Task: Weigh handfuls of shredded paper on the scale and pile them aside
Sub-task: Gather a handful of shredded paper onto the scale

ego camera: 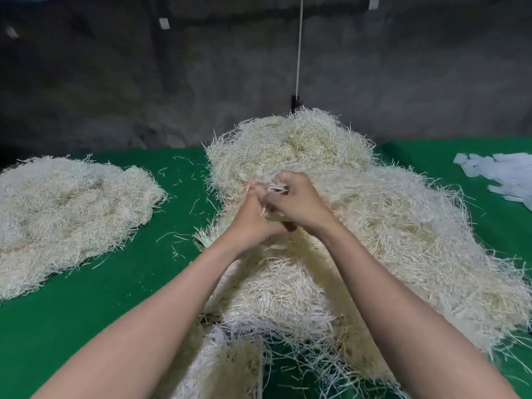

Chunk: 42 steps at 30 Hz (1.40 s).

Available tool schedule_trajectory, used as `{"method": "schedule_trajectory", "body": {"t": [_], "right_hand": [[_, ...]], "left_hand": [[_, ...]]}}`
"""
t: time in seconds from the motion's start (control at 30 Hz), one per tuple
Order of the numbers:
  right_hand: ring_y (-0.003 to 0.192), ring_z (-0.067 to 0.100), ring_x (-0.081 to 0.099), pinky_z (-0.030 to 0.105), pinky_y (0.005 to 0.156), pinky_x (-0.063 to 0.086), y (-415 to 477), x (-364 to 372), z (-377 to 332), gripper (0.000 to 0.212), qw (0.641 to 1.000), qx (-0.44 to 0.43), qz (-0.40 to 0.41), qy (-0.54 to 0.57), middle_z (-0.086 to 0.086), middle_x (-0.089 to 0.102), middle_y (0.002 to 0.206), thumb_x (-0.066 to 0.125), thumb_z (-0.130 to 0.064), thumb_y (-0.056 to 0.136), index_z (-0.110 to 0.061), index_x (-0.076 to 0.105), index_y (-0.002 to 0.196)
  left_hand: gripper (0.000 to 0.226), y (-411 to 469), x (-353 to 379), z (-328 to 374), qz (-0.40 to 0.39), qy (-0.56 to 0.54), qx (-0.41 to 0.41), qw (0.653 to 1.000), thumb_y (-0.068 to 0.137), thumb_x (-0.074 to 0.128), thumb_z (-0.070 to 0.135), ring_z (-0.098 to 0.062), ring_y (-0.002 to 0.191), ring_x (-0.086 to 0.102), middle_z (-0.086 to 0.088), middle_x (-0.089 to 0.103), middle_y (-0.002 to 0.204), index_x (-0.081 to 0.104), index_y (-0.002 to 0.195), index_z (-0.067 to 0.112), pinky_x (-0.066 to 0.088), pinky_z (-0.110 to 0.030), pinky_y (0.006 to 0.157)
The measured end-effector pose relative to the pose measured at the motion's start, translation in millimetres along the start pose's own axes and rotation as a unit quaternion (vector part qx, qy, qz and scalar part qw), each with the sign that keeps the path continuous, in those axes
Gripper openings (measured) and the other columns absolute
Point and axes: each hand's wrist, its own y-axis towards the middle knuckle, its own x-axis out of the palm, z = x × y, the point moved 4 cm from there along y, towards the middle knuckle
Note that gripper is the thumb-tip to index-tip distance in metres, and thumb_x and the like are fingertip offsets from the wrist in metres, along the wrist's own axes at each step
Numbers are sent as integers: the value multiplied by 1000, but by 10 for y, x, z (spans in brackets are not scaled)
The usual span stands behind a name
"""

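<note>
A big heap of cream shredded paper (pixel 359 214) covers the middle and right of the green table (pixel 86 306). A second, flatter pile of shredded paper (pixel 63 214) lies at the left. My left hand (pixel 253 217) and my right hand (pixel 299 203) meet above the big heap, fingers curled round a small bunch of paper strips (pixel 276 188) held between them. The fingers are blurred. No scale shows in this view.
Several flat white paper pieces (pixel 503 177) lie at the table's right edge. Loose strips are scattered on the green cloth between the two piles. A white cord (pixel 299 50) hangs in front of the grey wall behind the table.
</note>
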Motion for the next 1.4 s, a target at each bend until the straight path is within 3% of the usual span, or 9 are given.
{"method": "schedule_trajectory", "body": {"t": [0.13, 0.23, 0.33, 0.43, 0.7, 0.87, 1.13, 1.27, 1.4], "right_hand": [[74, 8, 57, 18, 60, 49, -18, -57, 0, 27, 996, 14, 27, 85, -2, 56, 92, 56, 7, 84, -20, 54, 83], [83, 7, 58, 14, 64, 49, -46, -279, 209, 33, 965, 25, 199, 170, -4, 56, 96, 48, 12, 84, -21, 52, 85], [78, 5, 53, 10, 59, 43, -39, -150, 472, 22, 994, 53, 97, 8, -8, 51, 89, 49, 1, 90, -20, 48, 86], [82, 17, 50, 22, 63, 36, -104, -132, 1014, 13, 967, 142, -22, -208, -4, 49, 90, 52, -13, 91, -17, 42, 98], [74, 8, 54, 11, 59, 36, -109, -296, 473, 20, 944, 3, 176, -280, -7, 58, 92, 61, -14, 83, -18, 55, 101], [139, 19, 26, 48, 111, 31, -115, 355, 260, 115, 961, 85, -106, -242, 0, 15, 156, 71, -64, 62, -28, 4, 149], [63, 3, 49, 12, 44, 34, -172, 319, 1004, 60, 927, 158, -5, -340, -3, 59, 97, 60, -7, 87, -20, 34, 139], [65, 3, 53, 15, 47, 38, -190, 56, 1114, 60, 911, 136, 14, -388, -8, 53, 81, 60, 1, 84, -22, 39, 135], [109, 31, 56, 42, 87, 50, -359, -269, 1273, 60, 879, 199, 20, -433, 13, 55, 124, 47, 3, 86, -18, 31, 140]], "left_hand": [[11, 127, 25, -181, 47, -126, -95, 986, 83, 61, -2, -16, 67, 55, -3, 61, 76, 60, 91, 6, 47, -32, 65], [8, 121, -10, -276, 50, -273, -144, 950, 87, 57, 4, -13, 76, 55, -1, 59, 79, 54, 81, 6, 48, -37, 84], [11, 125, -132, -243, 73, -450, -138, 879, 91, 43, 0, -20, 86, 53, -8, 54, 87, 49, 84, 7, 43, -40, 97], [16, 106, -326, -197, 90, -558, -119, 816, 87, 39, 0, -13, 58, 47, -1, 46, 67, 40, 77, 13, 49, -24, 58], [22, -56, -608, -351, 137, -472, -123, 862, 85, 39, -2, -12, 53, 53, 0, 54, 62, 43, 68, 12, 48, -32, 68], [7, -116, -509, -346, 67, -539, -138, 828, 79, 47, 5, -18, 68, 58, -10, 61, 83, 48, 77, 12, 52, -36, 76], [20, -87, -763, -246, 156, -594, -107, 782, 78, 40, -3, -8, 47, 42, -5, 49, 70, 43, 94, 8, 39, -21, 40], [20, -145, -796, -412, 247, -476, -130, 834, 91, 31, 0, -7, 46, 34, -7, 44, 81, 38, 78, 14, 41, -18, 45], [21, -174, -1116, -482, 302, -417, -109, 850, 91, 28, 3, -8, 48, 31, 0, 33, 65, 40, 77, 13, 52, -37, 76]]}}
